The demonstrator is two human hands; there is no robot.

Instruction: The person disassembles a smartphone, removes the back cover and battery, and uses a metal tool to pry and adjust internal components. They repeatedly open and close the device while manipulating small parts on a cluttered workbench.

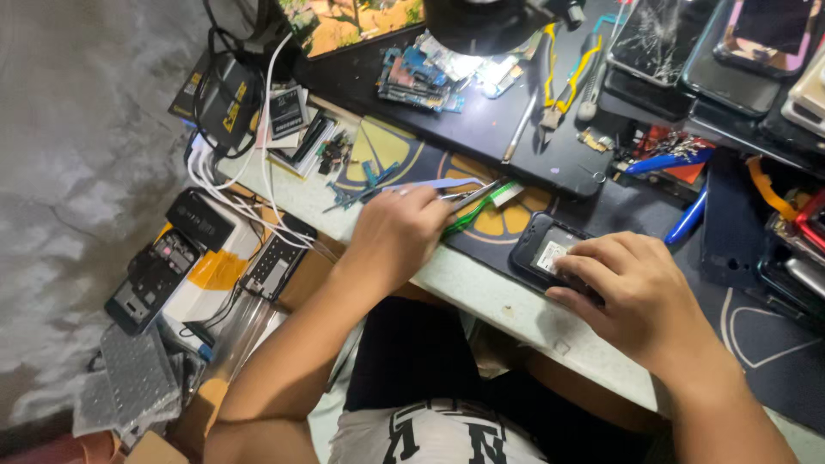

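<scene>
White cables (249, 185) trailed along the bench (481, 288) edge at left, metal tweezers (468, 196) pinched in the left hand (397, 232) grip over the green pry tool (468, 215), black opened phone (541, 249) lying on the mat, pressed flat under right hand (632, 296) fingers, cracked phones (687, 51) stacked beyond.

- Bright, cool light falls on the desk middle, beneath the dark lamp head (481, 21) at the top edge.
- Glare flares on the white cables (245, 193) and the cracked phone screen (657, 39).
- The left floor sits dimmer, greyish.
- Edges bend outward, wide-angle style.
- Slight softness throughout; corners blur most.
</scene>
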